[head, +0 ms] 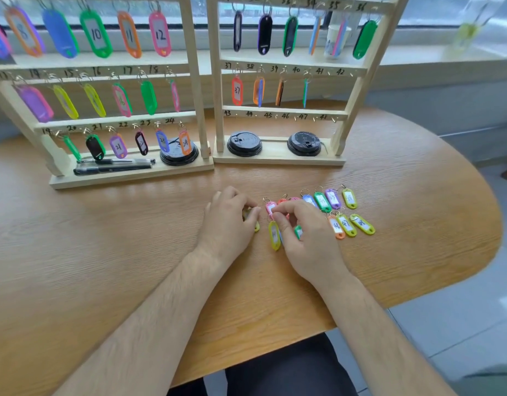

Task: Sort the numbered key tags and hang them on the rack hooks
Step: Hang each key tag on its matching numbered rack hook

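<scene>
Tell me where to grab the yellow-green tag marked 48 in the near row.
Pinch tag 48 across its long edges near its right end, coming from above and the right. It lies flat on the table, its ring end crowds tag 47, and only its right side has no neighbour.

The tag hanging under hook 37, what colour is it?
Tag 37 is orange-red with a white label, clearest in the head view.
</scene>
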